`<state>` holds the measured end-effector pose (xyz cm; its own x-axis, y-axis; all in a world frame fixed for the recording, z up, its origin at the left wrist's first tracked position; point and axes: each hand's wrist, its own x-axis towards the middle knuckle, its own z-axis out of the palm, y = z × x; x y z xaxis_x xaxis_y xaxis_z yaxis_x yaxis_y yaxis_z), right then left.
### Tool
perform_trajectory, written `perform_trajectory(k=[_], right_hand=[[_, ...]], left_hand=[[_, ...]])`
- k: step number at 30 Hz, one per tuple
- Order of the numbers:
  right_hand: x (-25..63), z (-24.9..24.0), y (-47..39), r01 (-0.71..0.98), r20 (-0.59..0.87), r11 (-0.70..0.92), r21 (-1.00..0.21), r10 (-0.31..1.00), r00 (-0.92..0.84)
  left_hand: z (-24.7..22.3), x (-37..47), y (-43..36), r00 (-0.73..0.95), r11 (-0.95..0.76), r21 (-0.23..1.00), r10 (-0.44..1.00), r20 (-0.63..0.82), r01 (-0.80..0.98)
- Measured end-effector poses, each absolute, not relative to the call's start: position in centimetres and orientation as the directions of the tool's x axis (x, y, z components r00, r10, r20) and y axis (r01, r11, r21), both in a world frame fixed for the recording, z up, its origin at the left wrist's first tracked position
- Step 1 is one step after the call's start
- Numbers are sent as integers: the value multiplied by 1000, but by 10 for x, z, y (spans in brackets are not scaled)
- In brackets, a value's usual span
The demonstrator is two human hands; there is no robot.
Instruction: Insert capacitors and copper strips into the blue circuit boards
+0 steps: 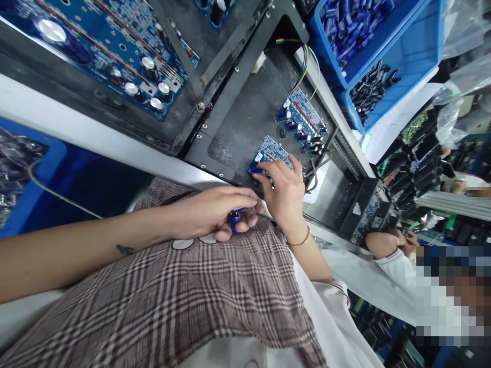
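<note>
My left hand is curled palm-up over my lap, its fingers closed round several blue capacitors. Just beyond it, my right hand reaches over a small blue circuit board. Thumb and forefinger of that hand close on a blue cylindrical capacitor at the board's near corner. Whether its leads sit in the board cannot be seen. My right hand covers much of this board. A second circuit board with a row of blue and black capacitors lies farther back in the same black frame.
A blue bin of blue capacitors and another bin of black parts stand at the back right. Larger circuit boards fill a frame at the upper left. Coloured wires loop behind. At right, a co-worker's hands are busy.
</note>
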<state>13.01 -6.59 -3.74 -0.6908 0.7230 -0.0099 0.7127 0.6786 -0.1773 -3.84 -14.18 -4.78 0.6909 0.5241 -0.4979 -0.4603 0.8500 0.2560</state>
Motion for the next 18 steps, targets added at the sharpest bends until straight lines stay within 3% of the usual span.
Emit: perform_trajectory(k=[18], right_hand=[[130,-39,-66,714,-39,686,-139,717,-696]], left_hand=[[-35,-40,-137,702,869,324,494,-512,-375]])
